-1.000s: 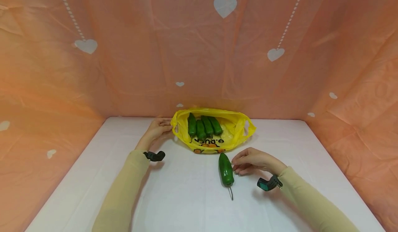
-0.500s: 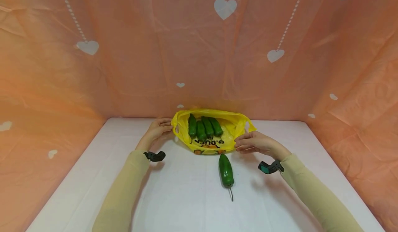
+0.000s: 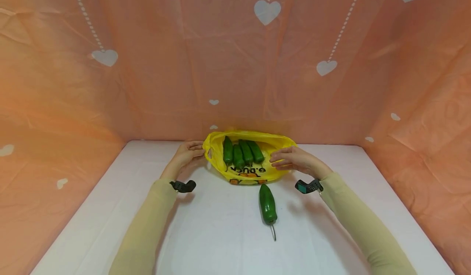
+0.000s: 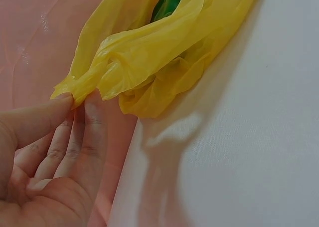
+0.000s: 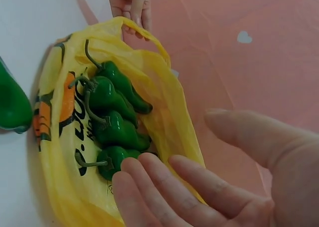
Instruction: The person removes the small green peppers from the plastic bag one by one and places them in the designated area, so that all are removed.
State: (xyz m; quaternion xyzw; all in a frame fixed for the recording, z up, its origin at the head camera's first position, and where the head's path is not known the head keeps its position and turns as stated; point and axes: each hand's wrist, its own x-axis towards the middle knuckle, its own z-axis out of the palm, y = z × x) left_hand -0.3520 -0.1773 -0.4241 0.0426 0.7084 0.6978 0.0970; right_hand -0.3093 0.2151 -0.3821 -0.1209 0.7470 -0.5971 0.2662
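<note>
Yellow thin plastic carrier bag: lies at the far side of the white-covered table, its mouth gaping toward you.
Lettering: black capitals reading "G.DUCK" on the bag's near side, upside down in your head view; a smaller line beside them is too small to read.
Printed picture: an orange and black design by the bag's near edge, partly lost in the folds.
Four glossy green long peppers: lie side by side inside the bag, stems toward you and reaching the lettering.
Single glossy green long pepper: lies outside, on the table just in front of the bag, tip toward it and thin stem toward you.
Your left hand: thumb and fingertips pinch the bag's left handle, closed down on the thin film.
Your right hand: at the bag's right side, fingers extended and thumb well apart, gripping nothing; the fingertips are near the rightmost pepper inside. You cannot tell whether the hand touches the film.
Pink-orange cloth backdrop: rises behind the table, printed with white hearts.
</note>
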